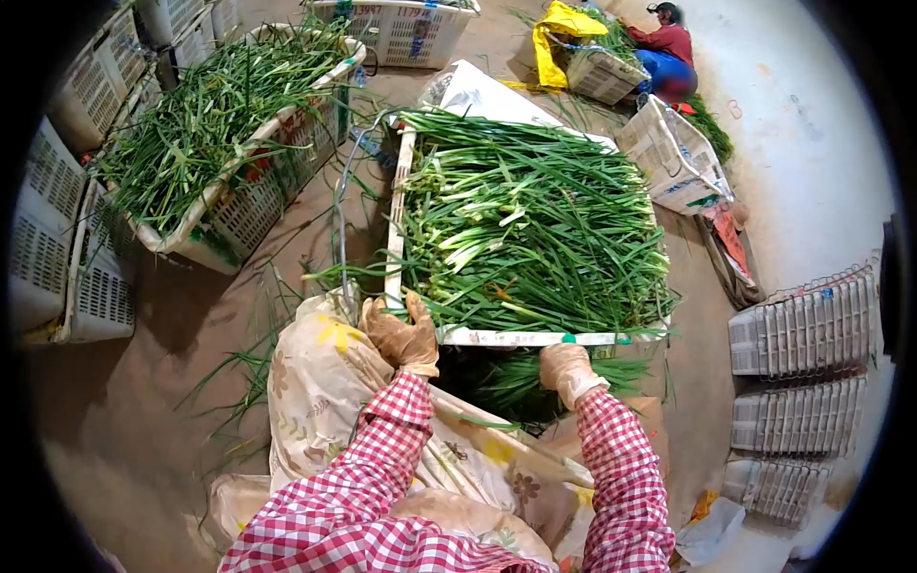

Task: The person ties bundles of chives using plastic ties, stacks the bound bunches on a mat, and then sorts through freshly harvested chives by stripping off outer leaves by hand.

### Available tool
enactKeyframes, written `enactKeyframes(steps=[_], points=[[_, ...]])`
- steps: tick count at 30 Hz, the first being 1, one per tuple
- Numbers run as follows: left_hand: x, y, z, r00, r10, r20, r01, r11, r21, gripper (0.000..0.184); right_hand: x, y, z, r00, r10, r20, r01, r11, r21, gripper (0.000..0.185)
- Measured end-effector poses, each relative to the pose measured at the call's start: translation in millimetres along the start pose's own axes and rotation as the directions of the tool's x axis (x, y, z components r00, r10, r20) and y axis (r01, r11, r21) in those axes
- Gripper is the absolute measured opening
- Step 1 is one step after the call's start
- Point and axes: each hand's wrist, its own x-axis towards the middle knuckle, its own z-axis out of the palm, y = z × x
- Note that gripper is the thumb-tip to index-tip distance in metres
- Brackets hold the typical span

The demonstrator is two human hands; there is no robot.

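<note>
A white crate [497, 337] full of long green stalks [535, 229] with pale ends stands in front of me. Gloved, my left hand [401, 334] is at its near left corner, fingers bent against the rim. My right hand [569, 372], also gloved, is closed at the near rim, right of the middle; its fingertips are partly hidden, and green leaves hang just below and beside it. More green stalks [516, 382] show under the near rim, between my hands. A flowered cloth [325, 382] covers my lap.
Another crate [229, 205] heaped with loose greens stands at the left, near stacked crates [48, 210]. A person [669, 48] sits at the upper right by a crate with yellow cloth [549, 57]. Crate stacks [802, 334] line the right wall.
</note>
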Motion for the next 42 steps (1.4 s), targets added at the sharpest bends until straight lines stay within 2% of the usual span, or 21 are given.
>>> enactKeyframes(steps=[6, 10, 12, 14, 17, 19, 20, 21, 22, 23, 24, 25, 28, 30, 32, 33, 35, 37, 38, 40, 42], points=[[42.2, 18.6, 9.9, 0.995, 0.085, -0.044, -0.084, 0.996, 0.032, 0.047, 19.8, -3.9, -1.4, 0.996, 0.028, -0.087, -0.032, 0.999, -0.038, 0.011], [94.3, 34.0, 34.5, 0.981, 0.044, 0.187, -0.061, 0.994, 0.088, 0.047, 37.8, -14.6, -20.1, 0.982, 0.001, -0.186, 0.002, 1.000, 0.015, 0.013], [122.2, 30.9, 51.8, 0.895, -0.150, 0.420, 0.071, 0.978, 0.199, 0.048, 52.7, -20.2, 3.9, 0.982, 0.037, -0.185, -0.061, 0.991, -0.123, 0.011], [129.5, 49.7, 22.8, 0.799, -0.156, 0.580, 0.036, 0.976, 0.214, 0.054, 13.3, -18.6, -8.9, 0.950, 0.025, -0.310, -0.056, 0.994, -0.091, 0.011], [105.3, 54.2, -18.0, 0.869, 0.121, 0.480, -0.132, 0.991, -0.010, 0.063, -56.7, 19.8, -45.8, 0.944, 0.052, -0.327, -0.099, 0.986, -0.130, 0.007], [65.0, 58.0, -55.5, 0.860, 0.445, 0.250, -0.366, 0.879, -0.304, 0.044, -86.3, 42.1, -52.2, 0.870, 0.145, -0.471, -0.258, 0.948, -0.185, 0.006], [47.1, 44.7, -64.3, 0.795, 0.547, 0.263, -0.393, 0.794, -0.464, 0.034, -95.8, 45.9, -48.2, 0.801, 0.177, -0.572, -0.373, 0.895, -0.245, 0.006], [23.6, 46.1, -85.0, 0.678, 0.518, 0.522, -0.030, 0.728, -0.685, 0.025, -99.3, 42.4, -42.8, 0.914, 0.126, -0.386, -0.269, 0.900, -0.342, 0.006], [-0.8, 37.2, -92.6, 0.589, 0.662, 0.463, -0.103, 0.630, -0.770, 0.017, -103.5, 42.4, -38.2, 0.979, 0.037, -0.203, -0.080, 0.975, -0.208, 0.007], [-16.9, 30.5, -104.4, 0.302, 0.607, 0.735, 0.247, 0.695, -0.676, 0.024, -109.3, 36.7, -50.4, 0.980, 0.096, -0.172, -0.135, 0.965, -0.226, 0.008], [-33.5, 23.3, -116.6, -0.114, 0.408, 0.906, 0.504, 0.810, -0.301, 0.033, -110.7, 36.4, -66.2, 0.978, 0.147, -0.151, -0.182, 0.949, -0.258, 0.008], [-50.4, 15.7, -129.6, -0.435, 0.171, 0.884, 0.465, 0.884, 0.058, 0.043, -106.9, 48.7, -64.3, 0.951, 0.142, -0.274, -0.220, 0.933, -0.283, 0.010], [-104.6, -23.4, -130.0, -0.728, 0.148, 0.669, -0.066, 0.957, -0.284, 0.054, -141.2, 60.0, -120.8, 0.953, 0.244, -0.180, -0.273, 0.949, -0.159, 0.013], [-110.3, -10.2, -130.5, -0.850, 0.160, 0.502, -0.112, 0.876, -0.469, 0.060, -170.7, 68.3, -143.6, 0.949, 0.272, -0.157, -0.293, 0.948, -0.128, 0.015], [-111.3, 20.7, -145.1, -0.748, 0.149, 0.647, 0.038, 0.982, -0.184, 0.058, -203.4, 81.6, -154.9, 0.938, 0.304, -0.166, -0.328, 0.934, -0.141, 0.016], [-121.9, 25.4, -135.6, -0.716, 0.440, 0.542, 0.273, 0.891, -0.363, 0.063, -223.2, 82.3, -157.8, 0.902, 0.292, -0.319, -0.326, 0.944, -0.056, 0.016], [-130.4, 52.3, -131.1, -0.671, 0.616, 0.412, 0.563, 0.785, -0.258, 0.082, -254.2, 68.7, -166.5, 0.784, 0.359, -0.506, -0.362, 0.927, 0.096, 0.017], [-158.3, 58.1, -108.1, -0.573, 0.729, 0.374, 0.816, 0.551, 0.174, 0.088, -273.9, 51.3, -163.6, 0.659, 0.469, -0.588, -0.380, 0.882, 0.279, 0.019], [-130.7, 100.8, -129.8, -0.564, 0.709, 0.423, 0.821, 0.535, 0.198, 0.094, -278.9, 44.1, -152.1, 0.583, 0.481, -0.654, -0.369, 0.875, 0.315, 0.022], [-113.8, 120.5, -117.0, -0.388, 0.864, 0.320, 0.921, 0.352, 0.168, 0.101, -278.7, 21.3, -126.2, 0.475, 0.566, -0.673, -0.338, 0.824, 0.454, 0.030], [-89.0, 136.3, -123.2, -0.285, 0.881, 0.378, 0.957, 0.284, 0.059, 0.105, -275.6, -14.3, -106.2, 0.430, 0.563, -0.706, -0.383, 0.822, 0.422, 0.044]])
